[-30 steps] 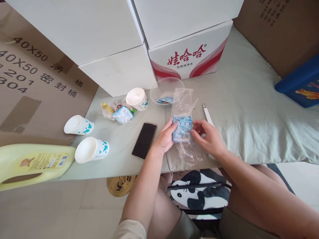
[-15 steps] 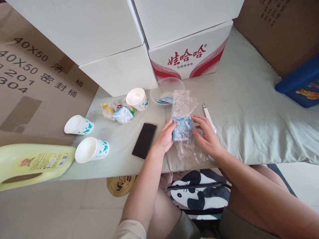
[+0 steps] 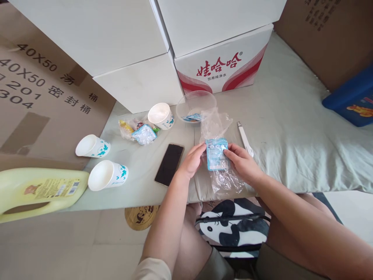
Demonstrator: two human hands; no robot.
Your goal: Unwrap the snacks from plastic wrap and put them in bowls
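Observation:
A small light-blue packet (image 3: 215, 161) lies in or against a crumpled clear plastic bag (image 3: 215, 123), just above the cloth. Whether the film wraps the packet fully, I cannot make out. My right hand (image 3: 244, 162) pinches the packet's right side, thumb on its face and the other fingers behind. At the left edge, my left hand (image 3: 192, 160) has its fingers closed on the clear film beside the packet; its fingertips are partly hidden. A clear round bowl (image 3: 196, 102) with blue packets (image 3: 192, 117) in it stands just beyond the bag.
A white-handled cutter (image 3: 245, 140) lies to the right, a phone (image 3: 169, 164) to the left. Three paper cups (image 3: 115, 175) and a bag of small wrapped items (image 3: 144, 134) sit farther left, near a yellow jug (image 3: 43, 192). White boxes (image 3: 221, 70) stand behind.
The blue packet has shifted slightly right and towards me. My right thumb has come onto its face, and my left hand has slid from its face to the edge.

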